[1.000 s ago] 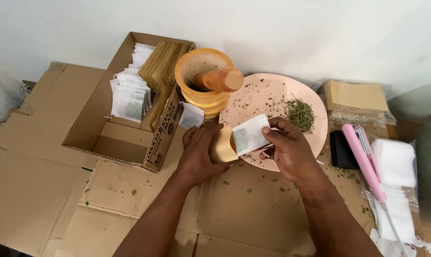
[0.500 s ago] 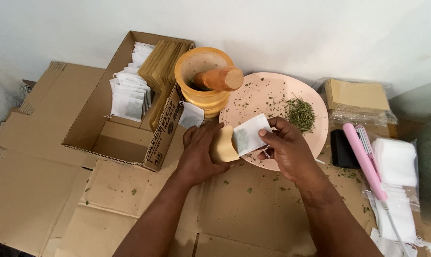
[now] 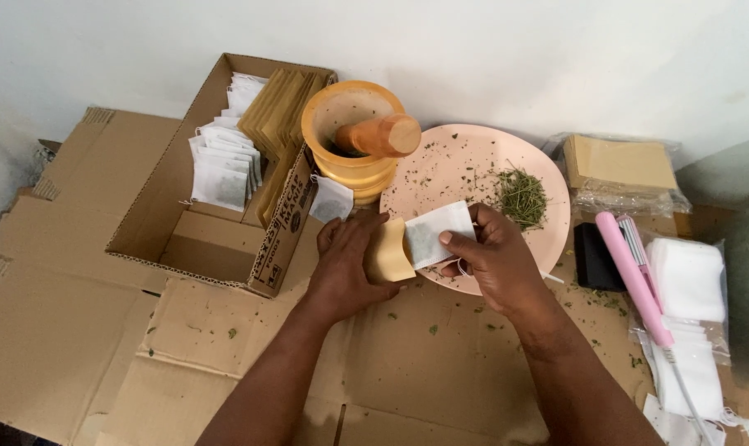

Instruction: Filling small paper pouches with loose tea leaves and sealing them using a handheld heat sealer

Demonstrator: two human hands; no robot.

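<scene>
My left hand (image 3: pixel 348 268) holds a small tan paper envelope (image 3: pixel 389 252) by its left side. My right hand (image 3: pixel 492 260) pinches a white filled tea bag (image 3: pixel 437 233) whose left end sits in the envelope's mouth. Both hands hover over the near edge of a pink plate (image 3: pixel 457 169) that carries a small heap of dried green herbs (image 3: pixel 521 195). Just behind my left hand stands a yellow wooden mortar (image 3: pixel 341 111) with a pestle (image 3: pixel 378 136) lying in it.
An open cardboard box (image 3: pixel 172 186) at the left holds several white tea bags (image 3: pixel 221 169) and tan envelopes (image 3: pixel 279 111). At the right lie a bag of tan envelopes (image 3: pixel 618 165), a pink sealing tool (image 3: pixel 634 277), a black object (image 3: pixel 593 260) and white empty bags (image 3: pixel 688 281). Flattened cardboard (image 3: pixel 407 363) covers the floor.
The tea bag has slid a little leftward into the envelope. My hands have stayed over the plate's near edge.
</scene>
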